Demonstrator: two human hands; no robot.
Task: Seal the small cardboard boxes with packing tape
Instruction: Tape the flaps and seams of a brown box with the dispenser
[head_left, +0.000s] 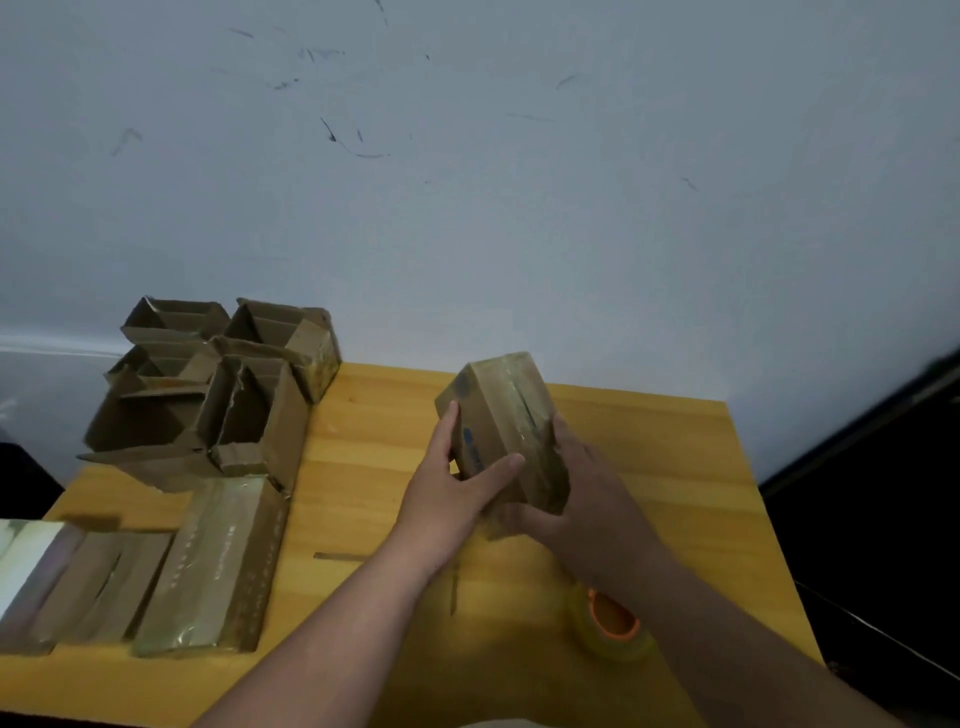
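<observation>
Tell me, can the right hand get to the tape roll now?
Probably not at once. The right hand holds the box together with the left hand. The tape roll lies uncovered on the table, beside the right forearm, so only the box keeps the hand busy.

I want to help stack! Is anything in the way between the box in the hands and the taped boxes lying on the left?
Nothing visible blocks it. The box, held by the left hand and right hand, has bare table between it and the taped boxes. The tape roll lies nearer, off that path.
</observation>
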